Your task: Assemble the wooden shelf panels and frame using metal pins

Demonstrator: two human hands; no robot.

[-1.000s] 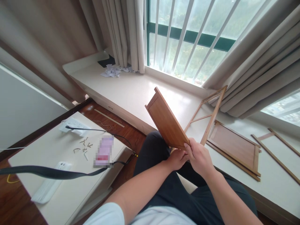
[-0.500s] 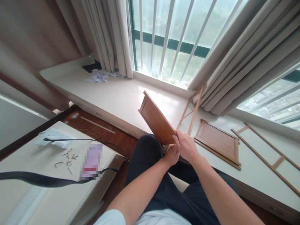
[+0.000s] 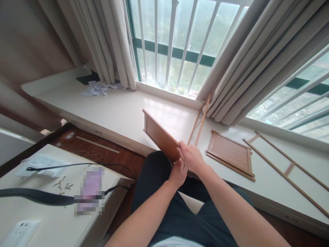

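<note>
A brown wooden panel (image 3: 162, 140) with a raised frame edge is tilted over my lap, its far end reaching up and to the left. My right hand (image 3: 192, 158) is closed around the near end of it, thumb on the panel's face. Just below, my left hand (image 3: 178, 174) grips the lower near corner; its fingertips are partly hidden. On the white ledge to the right lie more wooden panels (image 3: 231, 154), stacked flat. A narrow ladder-like wooden frame (image 3: 289, 168) lies beyond them, and another slim wooden frame (image 3: 203, 118) leans by the curtain.
A white table (image 3: 51, 219) on the left bears small fasteners (image 3: 61, 183), a sheet of printed paper or packaging (image 3: 42, 165), a blurred purple item (image 3: 91, 188) and a dark strap (image 3: 38, 197). Torn white paper (image 3: 95, 88) lies on the ledge (image 3: 118, 113) near the curtain.
The view has shifted slightly to the right. The panel has turned a little, so its face shows more narrowly. Both hands keep their hold at its near end.
</note>
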